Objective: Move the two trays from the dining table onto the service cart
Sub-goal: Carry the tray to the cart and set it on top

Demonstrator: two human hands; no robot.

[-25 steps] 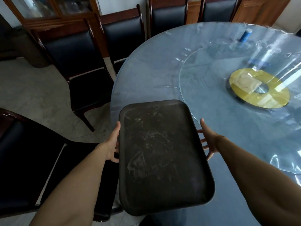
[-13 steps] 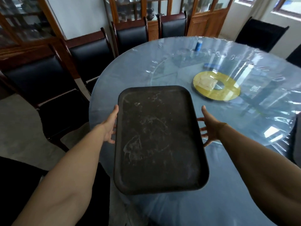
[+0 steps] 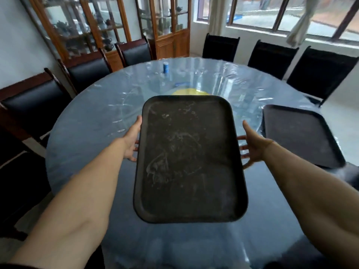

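A dark, scuffed rectangular tray (image 3: 186,160) is held level above the round dining table (image 3: 91,129), long side pointing away from me. My left hand (image 3: 132,140) grips its left edge, thumb on the rim and fingers beneath. My right hand (image 3: 252,146) is at the right edge, thumb raised and spread fingers reaching under the tray. A second dark tray (image 3: 301,136) lies flat on the table to the right, near the table's edge. The service cart is not in view.
The table has a clear plastic cover, a glass turntable with a yellow centre (image 3: 186,92) and a small blue can (image 3: 165,67) at the far side. Black chairs (image 3: 38,98) ring the table. Wooden glass cabinets (image 3: 93,26) stand at the back left, windows at the back right.
The tray has stayed between both hands while it and my view swung right across the table. The second tray, far chairs and windows have come into view.
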